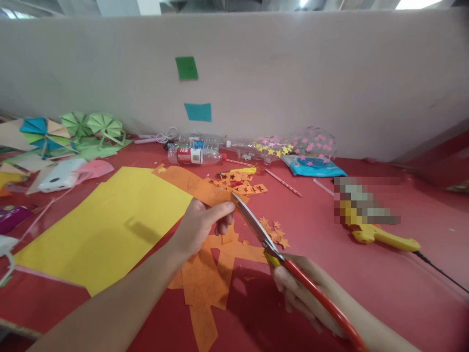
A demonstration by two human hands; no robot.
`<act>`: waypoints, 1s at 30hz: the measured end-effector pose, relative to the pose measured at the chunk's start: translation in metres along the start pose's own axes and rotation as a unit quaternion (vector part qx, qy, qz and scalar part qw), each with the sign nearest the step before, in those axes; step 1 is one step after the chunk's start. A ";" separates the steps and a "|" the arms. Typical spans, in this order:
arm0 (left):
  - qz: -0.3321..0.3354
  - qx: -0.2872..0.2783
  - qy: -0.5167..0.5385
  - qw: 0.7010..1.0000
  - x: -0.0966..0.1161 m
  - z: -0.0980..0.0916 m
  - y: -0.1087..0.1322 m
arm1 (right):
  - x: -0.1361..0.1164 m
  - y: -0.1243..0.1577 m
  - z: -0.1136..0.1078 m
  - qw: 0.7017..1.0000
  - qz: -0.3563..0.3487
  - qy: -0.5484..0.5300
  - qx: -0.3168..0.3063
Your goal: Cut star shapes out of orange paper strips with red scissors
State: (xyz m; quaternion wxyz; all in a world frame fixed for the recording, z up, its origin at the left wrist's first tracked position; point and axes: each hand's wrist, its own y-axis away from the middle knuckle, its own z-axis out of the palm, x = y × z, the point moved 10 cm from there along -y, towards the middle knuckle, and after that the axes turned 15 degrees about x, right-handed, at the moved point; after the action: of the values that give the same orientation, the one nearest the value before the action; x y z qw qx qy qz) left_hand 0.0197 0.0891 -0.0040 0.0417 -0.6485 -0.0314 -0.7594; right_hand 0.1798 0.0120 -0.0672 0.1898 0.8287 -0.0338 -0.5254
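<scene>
My left hand pinches an orange paper strip between thumb and fingers, over the middle of the table. Red-handled scissors are gripped in my right hand, their blades pointing up and left with the tips at the strip's right end. Below my hands lie several orange paper scraps. Small cut orange stars are heaped just right of the blades. Beyond them are strips with star-shaped holes. A large yellow paper sheet spreads out to the left, partly behind my left forearm.
Plastic bottles, star-decorated clear bottles and a blue packet line the back wall. A yellow glue gun with a black cord lies right. Paper fans and a white device sit left.
</scene>
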 end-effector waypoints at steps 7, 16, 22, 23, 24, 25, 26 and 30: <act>0.004 -0.006 -0.001 1.000 0.002 0.001 0.000 | -0.013 0.004 -0.006 0.999 -0.029 -0.001 0.024; 0.011 -0.015 0.007 1.000 0.004 0.001 -0.003 | -0.016 0.004 -0.007 0.999 -0.009 0.007 0.036; 0.035 0.012 0.039 0.999 0.012 -0.004 -0.008 | -0.017 0.004 -0.006 0.999 -0.024 -0.006 0.020; 0.039 0.012 0.034 0.999 0.013 -0.004 -0.009 | -0.015 0.003 -0.005 1.000 -0.021 -0.007 0.012; 0.041 0.010 0.027 0.999 0.013 -0.004 -0.009 | -0.014 0.003 -0.005 1.000 -0.021 -0.007 0.003; 0.040 0.008 0.020 0.999 0.013 -0.004 -0.009 | -0.014 0.002 -0.004 1.000 -0.026 -0.009 -0.006; 0.037 0.005 0.014 0.999 0.012 -0.004 -0.010 | -0.014 0.002 -0.004 0.999 -0.031 -0.010 -0.015; 0.021 -0.021 -0.007 1.000 0.009 -0.002 -0.010 | -0.017 0.003 -0.004 0.998 -0.048 0.007 -0.038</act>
State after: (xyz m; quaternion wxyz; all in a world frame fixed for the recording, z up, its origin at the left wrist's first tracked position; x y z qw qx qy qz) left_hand 0.0151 0.0988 0.0050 0.0441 -0.6552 -0.0021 -0.7542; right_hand 0.1762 0.0150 -0.0503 0.1962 0.8251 0.0275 -0.5291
